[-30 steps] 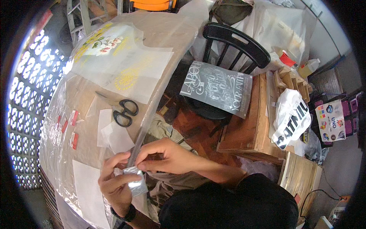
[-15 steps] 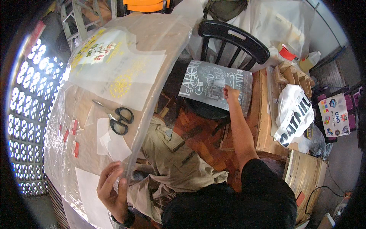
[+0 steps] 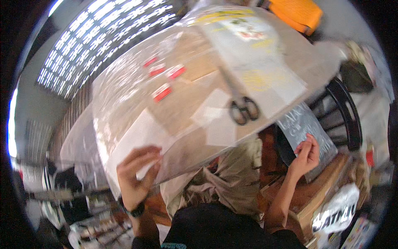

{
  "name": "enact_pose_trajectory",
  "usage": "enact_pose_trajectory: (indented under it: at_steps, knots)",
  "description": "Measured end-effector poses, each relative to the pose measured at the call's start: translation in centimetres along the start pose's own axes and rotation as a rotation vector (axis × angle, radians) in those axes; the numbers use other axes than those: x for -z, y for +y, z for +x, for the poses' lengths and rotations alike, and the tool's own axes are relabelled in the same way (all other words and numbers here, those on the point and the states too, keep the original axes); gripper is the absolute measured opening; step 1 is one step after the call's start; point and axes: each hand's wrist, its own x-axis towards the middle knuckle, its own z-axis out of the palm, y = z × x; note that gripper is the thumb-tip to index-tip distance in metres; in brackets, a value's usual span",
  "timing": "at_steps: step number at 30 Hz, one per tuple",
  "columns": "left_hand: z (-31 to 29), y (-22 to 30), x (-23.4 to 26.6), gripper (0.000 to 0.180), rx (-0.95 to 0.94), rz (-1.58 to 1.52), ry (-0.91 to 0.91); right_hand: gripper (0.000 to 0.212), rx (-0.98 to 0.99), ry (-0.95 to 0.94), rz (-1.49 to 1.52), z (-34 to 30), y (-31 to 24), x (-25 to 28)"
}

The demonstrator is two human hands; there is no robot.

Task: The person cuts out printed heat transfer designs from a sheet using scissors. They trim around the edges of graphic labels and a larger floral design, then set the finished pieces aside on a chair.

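My left hand (image 3: 139, 174), a dark band at its wrist, is at the near left edge of the table. Its thumb and fingers are apart, over a blank white sheet of paper (image 3: 139, 137), and nothing shows between them. To the right of the table, my right hand (image 3: 306, 157) has its fingers pinched together; anything in them is too small to make out. Below that hand, a dark grey printed sheet (image 3: 304, 120) with white lettering lies on a black chair (image 3: 346, 112). Black-handled scissors (image 3: 243, 110) rest on the table beside white paper pieces (image 3: 219, 124).
Clear plastic covers the table (image 3: 182, 95). Several small red-and-white pieces (image 3: 161, 92) lie on it, with a translucent sheet with yellow print (image 3: 257, 62) at the far side. An orange chair (image 3: 296, 14) stands behind. At lower right are a wooden box (image 3: 319, 195) and a white printed bag (image 3: 338, 209).
The view has swung left, blurring slightly. My right hand has come off the printed sheet toward the table. My left hand has moved from the table's edge to over the white sheet.
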Motion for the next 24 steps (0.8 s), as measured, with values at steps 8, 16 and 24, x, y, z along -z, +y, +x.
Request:
enact_pose_trajectory:
  at_steps: [8,16,24]
  knots:
    - [-5.3,-6.4,3.8,0.098,0.287,0.620,0.083,0.075,0.826,-1.103,-0.505,-3.6,-9.4,-14.6]
    - [-7.9,-6.5,3.4,0.064,0.309,0.667,0.136,0.076,1.117,-1.307,-0.579,-3.7,-7.4,-13.0]
    - [-8.9,-8.7,2.9,0.031,0.432,0.351,0.420,0.028,0.994,-1.529,-0.154,-0.5,-6.6,-12.0]
